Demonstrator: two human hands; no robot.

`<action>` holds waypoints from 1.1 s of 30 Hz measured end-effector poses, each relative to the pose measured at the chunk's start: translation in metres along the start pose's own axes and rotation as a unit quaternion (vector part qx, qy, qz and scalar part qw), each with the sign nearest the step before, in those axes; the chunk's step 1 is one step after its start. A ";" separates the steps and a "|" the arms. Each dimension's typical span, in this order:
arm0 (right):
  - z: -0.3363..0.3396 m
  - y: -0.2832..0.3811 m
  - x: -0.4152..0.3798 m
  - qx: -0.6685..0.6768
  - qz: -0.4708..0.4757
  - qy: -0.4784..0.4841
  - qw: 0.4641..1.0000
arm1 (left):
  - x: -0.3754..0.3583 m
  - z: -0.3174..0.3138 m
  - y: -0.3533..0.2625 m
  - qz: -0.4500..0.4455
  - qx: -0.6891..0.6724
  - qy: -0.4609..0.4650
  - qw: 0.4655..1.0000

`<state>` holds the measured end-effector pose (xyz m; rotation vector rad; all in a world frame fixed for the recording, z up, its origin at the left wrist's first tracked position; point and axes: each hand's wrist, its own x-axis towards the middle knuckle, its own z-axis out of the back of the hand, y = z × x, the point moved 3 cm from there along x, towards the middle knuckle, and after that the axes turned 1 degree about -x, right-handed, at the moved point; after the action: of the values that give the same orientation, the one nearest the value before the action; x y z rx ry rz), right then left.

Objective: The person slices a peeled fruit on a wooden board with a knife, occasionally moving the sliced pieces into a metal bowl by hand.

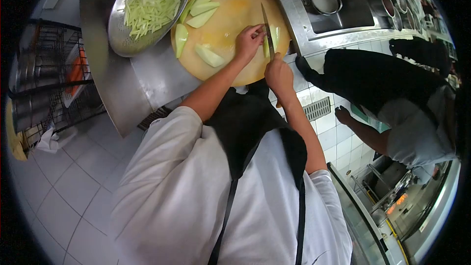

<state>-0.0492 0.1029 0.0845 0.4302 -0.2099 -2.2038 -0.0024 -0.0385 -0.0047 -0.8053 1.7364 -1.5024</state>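
My right hand [279,74] is wrapped round the handle of a kitchen knife [267,28], whose long blade points away from me over the round cutting board [235,71]. My left hand [250,43] is beside the blade's left side, fingers curled and pressed together; whatever they hold, if anything, is hidden. Just right of the blade lies a pale green vegetable piece [275,37], partly covered by the knife. More peeled wedges lie on the board's left side, among them one wedge [209,55] near its front edge. A metal colander [117,34] holds a heap of pale green strips [152,7].
The board rests on a steel counter [152,76]. To the right is a stove or steel worktop with a round metal pot [326,2]. Another person [378,76] in a black apron stands close on the right. A wire rack [51,73] stands at left.
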 end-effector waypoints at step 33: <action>-0.005 0.007 -0.017 0.012 -0.040 0.024 0.999 | -0.003 0.005 0.017 0.057 0.045 0.036 0.997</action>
<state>-0.0324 0.1116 0.0856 0.5111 -0.1968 -2.2682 0.0036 -0.0367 -0.0214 -0.6034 1.7230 -1.5363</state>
